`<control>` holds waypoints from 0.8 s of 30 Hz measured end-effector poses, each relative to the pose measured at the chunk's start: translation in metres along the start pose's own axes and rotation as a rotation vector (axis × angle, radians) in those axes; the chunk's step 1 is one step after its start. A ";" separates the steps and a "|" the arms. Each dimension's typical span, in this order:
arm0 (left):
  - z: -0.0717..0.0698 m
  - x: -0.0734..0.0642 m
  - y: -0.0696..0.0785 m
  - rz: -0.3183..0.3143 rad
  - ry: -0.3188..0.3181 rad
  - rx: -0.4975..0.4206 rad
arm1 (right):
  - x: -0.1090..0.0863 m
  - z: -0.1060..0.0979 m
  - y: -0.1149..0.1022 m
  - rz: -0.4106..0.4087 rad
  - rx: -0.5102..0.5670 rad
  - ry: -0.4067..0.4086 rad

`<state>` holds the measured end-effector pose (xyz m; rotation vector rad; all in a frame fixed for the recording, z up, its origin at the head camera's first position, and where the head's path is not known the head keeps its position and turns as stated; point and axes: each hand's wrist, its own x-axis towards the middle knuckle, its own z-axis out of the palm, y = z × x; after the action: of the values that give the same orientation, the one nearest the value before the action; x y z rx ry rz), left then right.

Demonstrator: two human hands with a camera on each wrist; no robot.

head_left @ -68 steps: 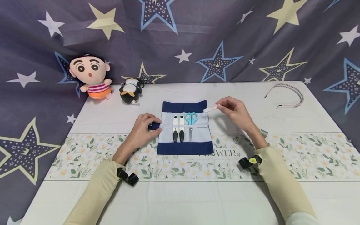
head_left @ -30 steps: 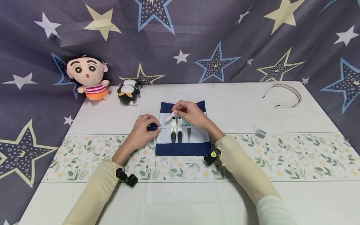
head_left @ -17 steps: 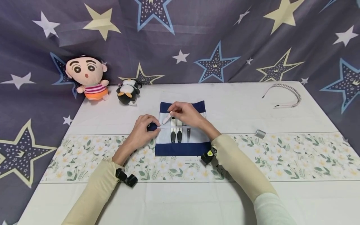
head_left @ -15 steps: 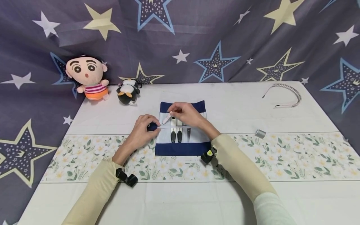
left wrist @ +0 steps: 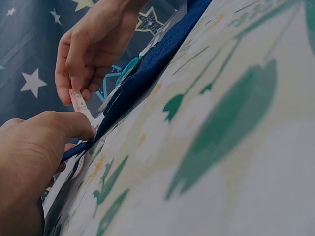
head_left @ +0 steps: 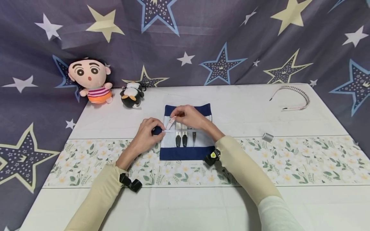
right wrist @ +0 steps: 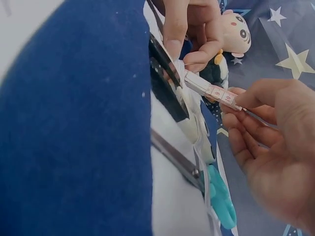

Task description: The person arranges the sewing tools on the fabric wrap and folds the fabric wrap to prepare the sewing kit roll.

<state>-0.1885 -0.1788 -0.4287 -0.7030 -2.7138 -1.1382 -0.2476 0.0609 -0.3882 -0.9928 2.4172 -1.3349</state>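
Right hand (head_left: 188,116) pinches measuring tape (right wrist: 211,91), slanted over the open case's (head_left: 188,153) left end, by the strap (head_left: 171,131); left hand (head_left: 147,132) pinches case edge. Scissors (right wrist: 220,196) and two black-tipped tools (head_left: 181,140) already strapped; tape seemingly not fully under, tip unclear; grey spool (head_left: 267,137) apart on tabletop (head_left: 185,208)

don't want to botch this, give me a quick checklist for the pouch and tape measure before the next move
1. Right hand has the tape measure: ok, pinched at one end.
2. Left hand steadies the navy-trimmed pouch: ok, pinching its left edge.
3. Tape's far end tucked under the white elastic band: cannot tell, it reaches the band beside the left hand.
4. Turquoise-handled scissors under the band: ok, it crosses them.
5. Pouch lies open: ok.
6. Grey thread spool in the pouch: not ok, it lies outside, to the right.
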 end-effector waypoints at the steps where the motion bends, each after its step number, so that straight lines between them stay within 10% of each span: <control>1: 0.000 0.000 0.000 0.001 -0.001 0.000 | 0.001 0.000 0.000 -0.003 0.000 -0.006; 24: 0.000 -0.002 0.000 0.026 0.007 0.006 | 0.012 0.018 -0.003 0.025 -0.050 0.000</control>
<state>-0.1872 -0.1791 -0.4296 -0.7301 -2.6928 -1.1244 -0.2469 0.0403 -0.3946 -0.9710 2.4658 -1.2722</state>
